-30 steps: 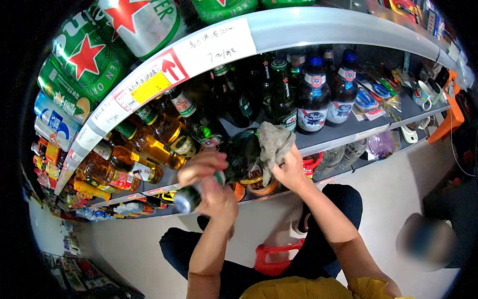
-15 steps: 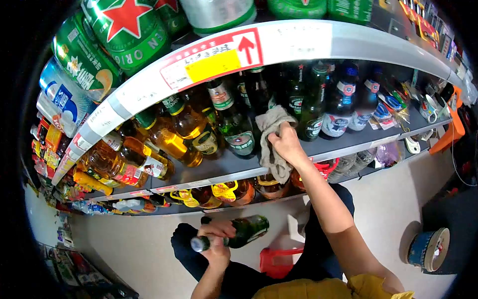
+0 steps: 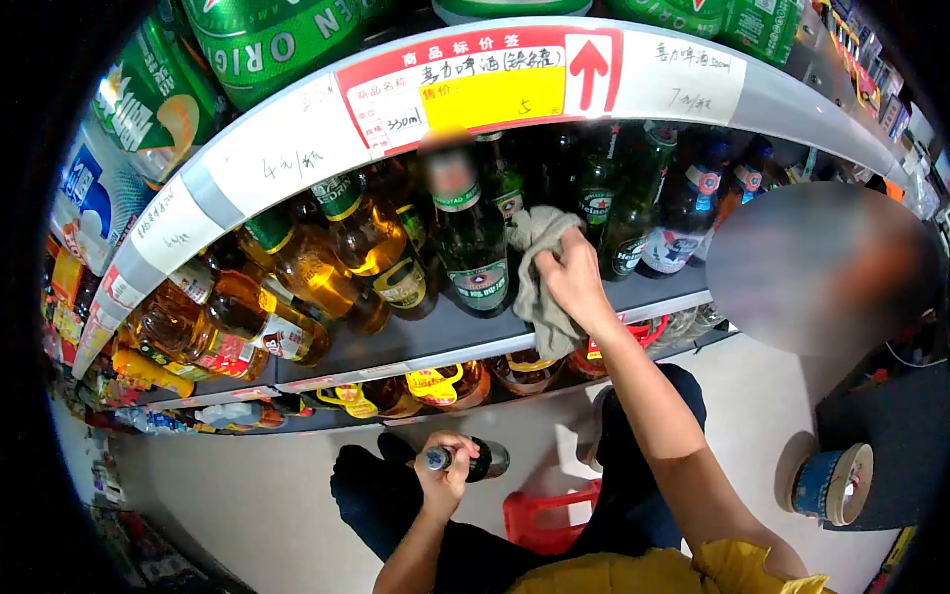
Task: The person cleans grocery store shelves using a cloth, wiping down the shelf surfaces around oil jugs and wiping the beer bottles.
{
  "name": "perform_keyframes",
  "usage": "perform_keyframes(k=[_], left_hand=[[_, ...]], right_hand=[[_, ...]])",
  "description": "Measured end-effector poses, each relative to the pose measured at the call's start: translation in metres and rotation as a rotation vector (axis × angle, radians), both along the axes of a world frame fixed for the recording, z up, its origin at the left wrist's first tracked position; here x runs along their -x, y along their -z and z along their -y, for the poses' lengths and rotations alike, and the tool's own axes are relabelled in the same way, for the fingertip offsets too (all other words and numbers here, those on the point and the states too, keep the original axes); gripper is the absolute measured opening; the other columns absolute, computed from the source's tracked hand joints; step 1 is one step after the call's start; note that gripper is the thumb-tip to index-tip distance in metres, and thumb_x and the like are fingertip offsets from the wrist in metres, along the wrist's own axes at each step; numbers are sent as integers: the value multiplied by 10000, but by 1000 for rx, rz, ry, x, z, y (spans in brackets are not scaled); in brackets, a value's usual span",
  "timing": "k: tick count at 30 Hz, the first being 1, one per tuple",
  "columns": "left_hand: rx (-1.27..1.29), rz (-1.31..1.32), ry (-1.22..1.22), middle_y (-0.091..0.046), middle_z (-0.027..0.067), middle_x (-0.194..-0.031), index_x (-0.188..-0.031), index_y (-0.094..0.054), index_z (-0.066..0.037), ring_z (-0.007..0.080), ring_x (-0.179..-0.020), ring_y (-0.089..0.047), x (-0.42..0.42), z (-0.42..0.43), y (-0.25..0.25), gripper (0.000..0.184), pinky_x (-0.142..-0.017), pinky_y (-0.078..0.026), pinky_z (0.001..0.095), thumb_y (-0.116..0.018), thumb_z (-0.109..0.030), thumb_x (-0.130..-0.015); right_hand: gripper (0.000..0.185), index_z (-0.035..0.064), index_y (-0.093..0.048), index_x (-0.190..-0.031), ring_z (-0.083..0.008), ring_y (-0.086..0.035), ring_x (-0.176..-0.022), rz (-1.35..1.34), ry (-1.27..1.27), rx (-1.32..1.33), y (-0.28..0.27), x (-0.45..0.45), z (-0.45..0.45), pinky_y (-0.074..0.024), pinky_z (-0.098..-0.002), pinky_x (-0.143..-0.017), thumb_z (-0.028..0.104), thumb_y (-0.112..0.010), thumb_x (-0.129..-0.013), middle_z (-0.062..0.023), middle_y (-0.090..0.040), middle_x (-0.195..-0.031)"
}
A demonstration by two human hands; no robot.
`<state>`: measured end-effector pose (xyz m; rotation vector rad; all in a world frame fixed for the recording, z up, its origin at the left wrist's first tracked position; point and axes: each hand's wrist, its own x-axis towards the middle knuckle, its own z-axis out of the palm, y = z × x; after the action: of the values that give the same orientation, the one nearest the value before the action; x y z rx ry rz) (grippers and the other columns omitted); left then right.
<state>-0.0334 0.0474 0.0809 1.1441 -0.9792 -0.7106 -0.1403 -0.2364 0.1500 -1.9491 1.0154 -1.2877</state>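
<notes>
Amber btls. [image 3: 302, 272], far l. on shelf [image 3: 336, 351]: clear glass or plastic, rounded shoulders, paper labels, shown slanted in this view.

Left hand [image 3: 445, 482]: fingers wrapped firmly around neck/shoulder of dark bottle [image 3: 491, 460], below shelf level, above floor nr. the person's legs. Bottle's cap end points l. and up twd. camera, base to r.; long axis approx. l.-to-r., foreshortened, exact tilt n/a. Relative to hand: cap protrudes on l. side, body on r. side, grip between. Mat'l: dark, glossy glass, cylindrical body, pale cap; label detail too small to read.

Green bottle [image 3: 480, 252] stands on shelf nr. front edge: smooth glass, long neck, oval label; top blurred.

Grey cloth [image 3: 546, 322]: soft, rumpled fabric, no stiff shape; long axis approx. top-to-bottom in view, lower end hanging over shelf's front edge. Right hand [image 3: 577, 282] on r. side of cloth, grasping it in bunched fingers; cloth extends l., above & below hand.

Red plastic item [image 3: 539, 525], on floor level btwn. legs: smooth, molded. Blue-capped btls. [image 3: 673, 243], r. of right hand: dark glass, white labels, upright. Round tub [image 3: 816, 485], far r. on floor: blue side, pale rim.
</notes>
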Motion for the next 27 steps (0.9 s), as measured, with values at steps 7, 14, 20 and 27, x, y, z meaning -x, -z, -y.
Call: perform_keyframes(k=[7,14,20,27], left_hand=[[-106,71,29,-581,101,-751,-825,-470,-9,152,-688,-561,-2,-3,14,97,-652,-462,277,-553,-58,-837],[-130,36,37,-583,99,-746,-820,-474,-11,142,-681,-560,3,2,12,111,-645,-464,272,-555,-83,-841],[-113,71,42,-579,93,-746,-823,-470,-13,143,-697,-559,3,6,14,94,-667,-460,271,-537,-74,-848],[-161,56,36,-583,91,-745,-820,-474,-13,136,-700,-558,4,8,11,100,-662,-454,261,-547,-77,-846]], right_hand=[[286,-53,-548,-990,-179,-527,-820,-10,-280,-417,-6,-10,45,-425,-306,-766,94,-524,-745,-102,-612,-885],[336,-71,-549,-907,-347,-581,-836,-149,-390,-272,11,0,34,-443,-387,-760,193,-580,-703,-251,-600,-884],[368,-92,-521,-994,-349,-555,-884,-103,-95,-297,-17,-16,34,-415,-366,-805,194,-500,-763,-251,-583,-921],[294,39,-546,-1114,-149,-464,-993,288,-339,-544,-5,-51,62,-378,-280,-869,176,-503,-858,-56,-544,-1114]])
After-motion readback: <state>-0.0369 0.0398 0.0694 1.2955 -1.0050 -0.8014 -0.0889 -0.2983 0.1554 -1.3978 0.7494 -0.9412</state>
